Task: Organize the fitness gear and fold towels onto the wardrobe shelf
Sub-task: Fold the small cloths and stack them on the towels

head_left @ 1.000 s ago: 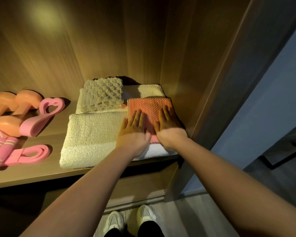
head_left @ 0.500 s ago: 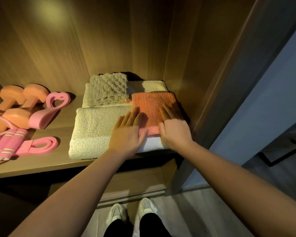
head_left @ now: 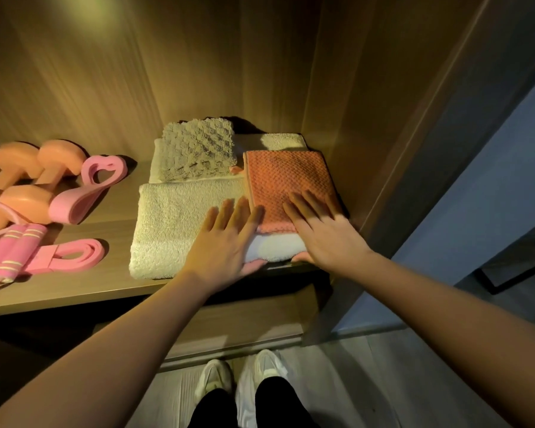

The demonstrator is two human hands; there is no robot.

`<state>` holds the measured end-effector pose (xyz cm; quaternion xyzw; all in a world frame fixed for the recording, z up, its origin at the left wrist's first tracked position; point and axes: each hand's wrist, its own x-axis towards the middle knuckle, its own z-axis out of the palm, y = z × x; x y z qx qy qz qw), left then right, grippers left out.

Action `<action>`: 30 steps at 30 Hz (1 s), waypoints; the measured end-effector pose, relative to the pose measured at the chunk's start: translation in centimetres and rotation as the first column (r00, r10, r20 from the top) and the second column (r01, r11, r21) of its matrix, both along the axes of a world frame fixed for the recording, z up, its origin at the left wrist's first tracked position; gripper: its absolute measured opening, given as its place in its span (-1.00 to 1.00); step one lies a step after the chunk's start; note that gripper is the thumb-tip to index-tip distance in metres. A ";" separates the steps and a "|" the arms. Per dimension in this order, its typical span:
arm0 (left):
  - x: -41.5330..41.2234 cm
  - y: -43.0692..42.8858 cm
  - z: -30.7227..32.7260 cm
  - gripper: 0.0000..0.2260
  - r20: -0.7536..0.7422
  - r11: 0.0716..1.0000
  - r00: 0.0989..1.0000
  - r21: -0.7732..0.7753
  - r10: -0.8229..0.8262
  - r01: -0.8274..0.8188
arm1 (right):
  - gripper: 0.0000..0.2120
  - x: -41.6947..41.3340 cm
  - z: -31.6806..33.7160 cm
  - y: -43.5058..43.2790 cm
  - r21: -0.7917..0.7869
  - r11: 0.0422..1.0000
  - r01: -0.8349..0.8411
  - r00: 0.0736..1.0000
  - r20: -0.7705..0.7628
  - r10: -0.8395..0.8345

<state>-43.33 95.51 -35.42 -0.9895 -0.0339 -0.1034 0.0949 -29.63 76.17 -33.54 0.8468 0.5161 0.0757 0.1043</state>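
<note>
A folded orange waffle towel [head_left: 286, 180] lies on top of a folded white towel [head_left: 275, 247] at the right end of the wooden shelf [head_left: 112, 208]. My left hand [head_left: 226, 245] lies flat with straight fingers across the seam between a beige towel [head_left: 179, 217] and the orange one. My right hand [head_left: 322, 233] lies flat on the orange towel's near right corner. Behind them a grey textured towel [head_left: 200, 149] rests on another pale towel [head_left: 283, 141].
On the shelf's left part lie orange dumbbells [head_left: 22, 186], a pink heart-shaped grip [head_left: 87, 189], a pink resistance band [head_left: 68, 254] and pink jump-rope handles [head_left: 3, 257]. The wardrobe's side wall [head_left: 362, 118] stands close on the right. My white shoes [head_left: 244, 375] are on the floor below.
Both hands have slid back toward the shelf's front edge over the orange towel, still flat. The camera has shifted slightly right, so the shelf's contents sit further right in view.
</note>
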 end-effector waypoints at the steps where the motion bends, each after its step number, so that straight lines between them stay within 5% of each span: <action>1: 0.2 0.0 0.0 -0.19 0.004 1.000 1.000 -0.002 0.008 -0.008 | -0.05 0.1 0.0 0.3 -0.006 1.000 0.010 1.000 0.008 -0.010; 9: 0.5 0.2 -0.4 -0.18 0.011 1.000 1.000 -0.016 0.010 -0.010 | -0.12 0.2 0.5 0.5 -0.064 0.998 0.022 1.000 0.000 -0.022; 19: -0.7 0.1 1.0 -0.18 -0.029 0.996 0.999 -0.092 -0.021 0.019 | 0.01 -0.7 2.8 0.7 -0.123 0.990 0.063 0.985 -0.154 -0.082; 24: -2.0 2.0 2.8 -0.36 0.070 0.982 0.997 -0.191 0.013 0.001 | -0.17 -0.7 5.7 2.0 -0.047 0.993 0.112 0.908 -0.402 -0.122; 28: -1.7 6.1 5.0 -0.51 0.187 0.987 0.977 -0.142 0.107 -0.081 | -0.39 -0.7 6.6 6.9 -0.007 0.976 0.218 0.867 -0.458 -0.197; 30: -0.8 8.3 5.7 -0.50 0.163 0.980 0.974 -0.144 0.161 -0.138 | -0.43 -0.5 7.0 9.9 0.132 0.968 0.211 0.875 -0.467 -0.127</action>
